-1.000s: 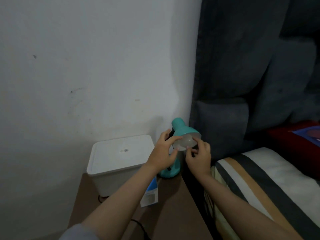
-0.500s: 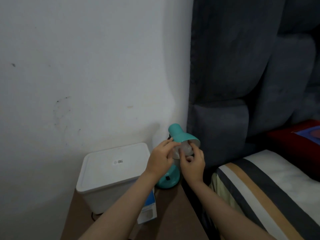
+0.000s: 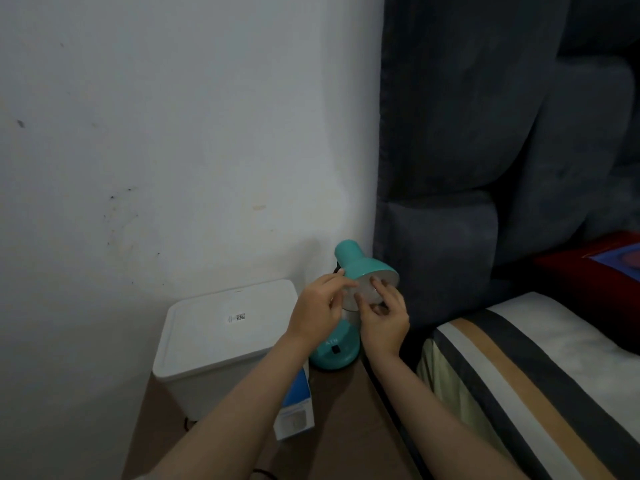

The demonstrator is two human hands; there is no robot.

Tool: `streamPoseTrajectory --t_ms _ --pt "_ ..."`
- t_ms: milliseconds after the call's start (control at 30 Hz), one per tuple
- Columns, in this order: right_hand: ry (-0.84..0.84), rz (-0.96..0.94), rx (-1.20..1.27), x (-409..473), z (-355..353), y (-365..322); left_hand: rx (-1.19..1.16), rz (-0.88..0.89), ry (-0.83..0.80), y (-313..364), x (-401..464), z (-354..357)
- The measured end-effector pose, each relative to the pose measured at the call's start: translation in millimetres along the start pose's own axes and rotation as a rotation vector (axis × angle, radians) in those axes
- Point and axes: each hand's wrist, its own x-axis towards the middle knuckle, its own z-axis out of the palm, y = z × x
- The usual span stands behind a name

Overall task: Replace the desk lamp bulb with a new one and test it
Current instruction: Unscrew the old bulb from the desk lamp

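Fingertips of right hand (image 3: 382, 323) pinched around bulb (image 3: 363, 295) inside teal lamp shade (image 3: 363, 268), left hand (image 3: 317, 313) loosely curled against shade's rim, lamp base (image 3: 334, 355) just below both wrists.

Bare forearms, no sleeves visible.
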Motion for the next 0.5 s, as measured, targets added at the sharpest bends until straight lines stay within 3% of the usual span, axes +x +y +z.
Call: streamPoseTrajectory --t_ms 167,333,500 --pt "0.060 0.043 0.017 -5.3 2.7 -2.4 0.002 -0.010 -0.023 2.1 -0.5 1.0" --pt "0.084 0.213 0.115 -6.6 3.3 -7.2 0.005 0.002 -0.024 3.4 0.0 2.3" --pt "0.070 0.208 0.149 -1.4 2.5 -7.6 0.011 -0.009 -0.012 4.0 0.7 2.1"
